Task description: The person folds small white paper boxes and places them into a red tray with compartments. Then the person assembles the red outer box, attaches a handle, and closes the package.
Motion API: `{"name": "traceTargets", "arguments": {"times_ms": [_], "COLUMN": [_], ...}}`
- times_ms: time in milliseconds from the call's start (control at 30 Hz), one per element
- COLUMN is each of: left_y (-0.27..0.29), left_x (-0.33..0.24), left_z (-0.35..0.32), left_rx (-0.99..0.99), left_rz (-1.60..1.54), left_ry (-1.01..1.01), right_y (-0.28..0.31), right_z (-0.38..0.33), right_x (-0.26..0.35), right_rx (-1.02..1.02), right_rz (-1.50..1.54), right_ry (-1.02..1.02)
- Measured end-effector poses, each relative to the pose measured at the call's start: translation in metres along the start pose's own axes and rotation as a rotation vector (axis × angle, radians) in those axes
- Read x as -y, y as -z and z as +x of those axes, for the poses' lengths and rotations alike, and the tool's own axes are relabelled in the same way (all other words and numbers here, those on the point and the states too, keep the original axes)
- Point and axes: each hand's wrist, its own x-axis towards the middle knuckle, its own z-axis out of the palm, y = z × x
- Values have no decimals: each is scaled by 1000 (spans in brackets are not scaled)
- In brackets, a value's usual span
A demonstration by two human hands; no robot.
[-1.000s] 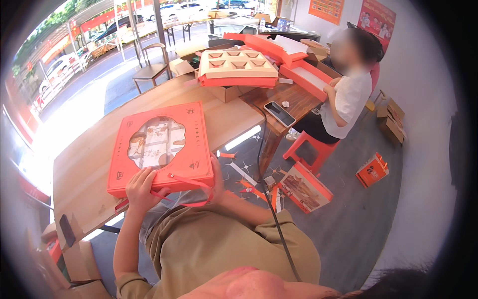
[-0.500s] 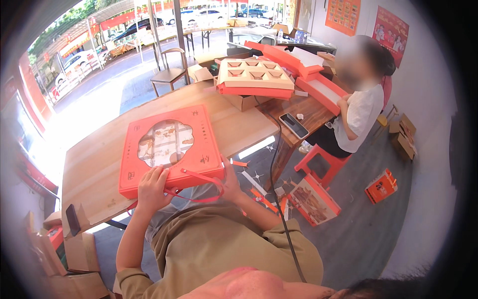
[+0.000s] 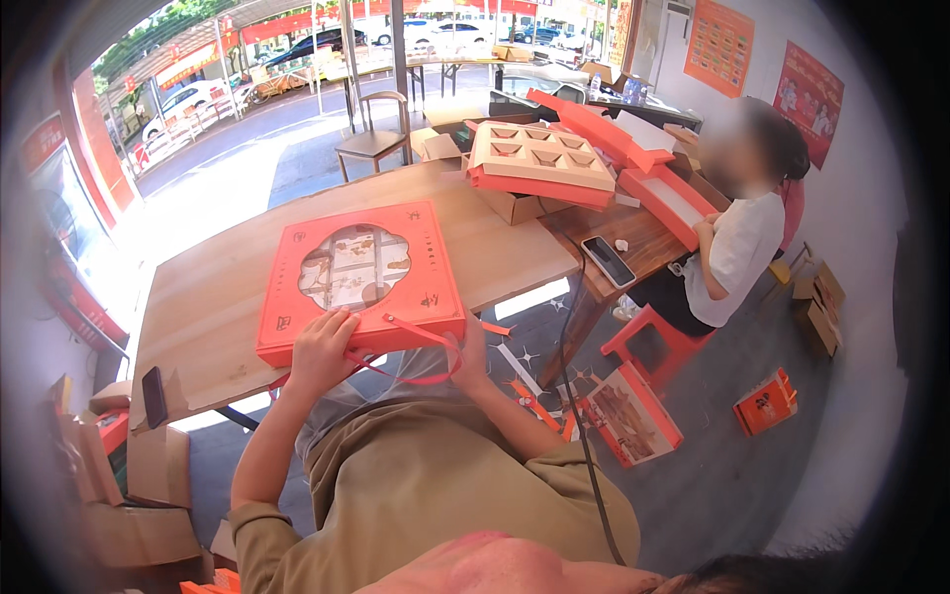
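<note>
Wooden table point(image 3: 208, 307) w/ orange gift box point(image 3: 361, 277) flat near its front edge. Left hand point(image 3: 319, 348) rests fingers spread on box's near edge; right hand point(image 3: 471, 351) at box's near right corner, pinching red ribbon point(image 3: 421, 361).

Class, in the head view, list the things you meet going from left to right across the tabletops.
black phone → orange gift box → stacked tray box → dark phone → seated person
</note>
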Motion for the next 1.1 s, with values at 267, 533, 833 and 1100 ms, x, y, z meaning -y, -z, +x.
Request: {"name": "traceTargets", "arguments": {"times_ms": [267, 533, 833, 1100], "left_y": [1, 47, 30, 29], "left_x": [4, 47, 56, 56], "left_z": [2, -39, -53, -64], "left_rx": [24, 96, 3, -119], "left_rz": [0, 71, 142, 163], "left_ry": [-39, 207, 200, 230], "right_y": [-15, -1, 8, 3], "right_z": [0, -3, 8, 16], "right_x": [-10, -5, 2, 10], "right_rx": [-107, -44, 36, 2], "right_rz": [110, -155, -163, 52], "right_ry": [10, 72, -46, -27]}}
